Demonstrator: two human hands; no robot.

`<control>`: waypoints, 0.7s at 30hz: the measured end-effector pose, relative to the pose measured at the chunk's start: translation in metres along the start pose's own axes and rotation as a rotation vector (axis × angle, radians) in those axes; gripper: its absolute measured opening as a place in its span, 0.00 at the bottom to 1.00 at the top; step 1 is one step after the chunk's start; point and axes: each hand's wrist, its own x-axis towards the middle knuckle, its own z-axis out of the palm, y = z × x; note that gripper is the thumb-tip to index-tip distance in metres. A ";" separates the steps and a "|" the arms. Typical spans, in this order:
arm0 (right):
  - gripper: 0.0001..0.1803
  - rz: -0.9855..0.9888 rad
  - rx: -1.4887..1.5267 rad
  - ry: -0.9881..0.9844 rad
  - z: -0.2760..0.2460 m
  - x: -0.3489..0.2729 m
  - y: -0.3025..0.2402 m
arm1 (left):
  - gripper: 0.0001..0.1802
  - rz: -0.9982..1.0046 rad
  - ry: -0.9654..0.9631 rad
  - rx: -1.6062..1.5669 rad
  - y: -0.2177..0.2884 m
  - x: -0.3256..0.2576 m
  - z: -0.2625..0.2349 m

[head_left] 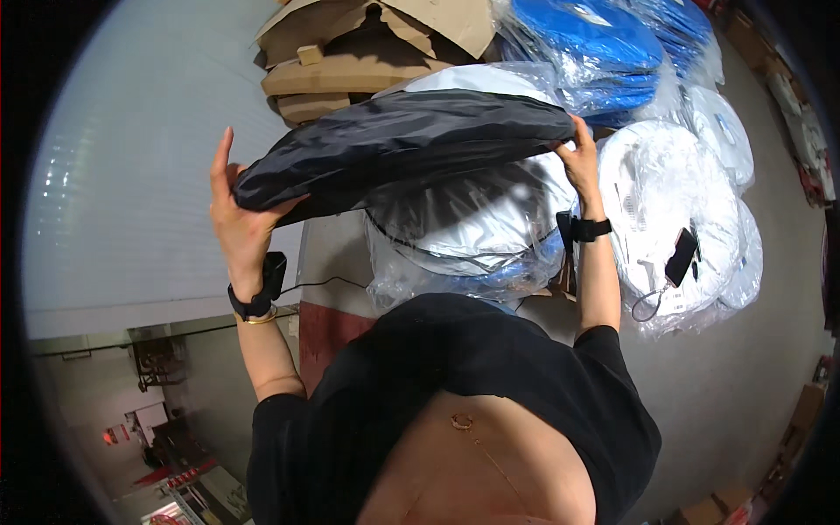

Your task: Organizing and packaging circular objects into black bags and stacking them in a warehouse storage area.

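A large, flat black fabric bag (402, 140), rounded in outline, spans the space between my two hands, tilted with its left end lower. My left hand (241, 223) grips its left end, thumb along the underside and one finger pointing up. At the other end, my right hand (579, 157) pinches the bag's right tip. Beneath the bag lies a silver round disc (464, 223) in clear plastic, partly hidden by it. What the bag holds, if anything, does not show.
Flattened cardboard (350, 74) is piled behind the bag. Blue discs in plastic (604, 44) are stacked at the far right. White wrapped discs (656, 192) lie on the right, with a black phone (681, 256) on top. A pale panel (166, 175) stretches along the left.
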 end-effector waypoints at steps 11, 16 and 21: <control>0.23 0.047 0.152 -0.049 0.020 -0.020 0.010 | 0.21 -0.063 0.003 0.108 -0.051 -0.022 -0.022; 0.22 0.062 0.138 -0.109 0.023 -0.035 0.003 | 0.15 0.019 0.008 0.148 -0.072 -0.039 -0.030; 0.22 -0.005 0.143 -0.150 0.035 -0.048 -0.013 | 0.12 0.087 0.107 0.061 -0.091 -0.065 -0.039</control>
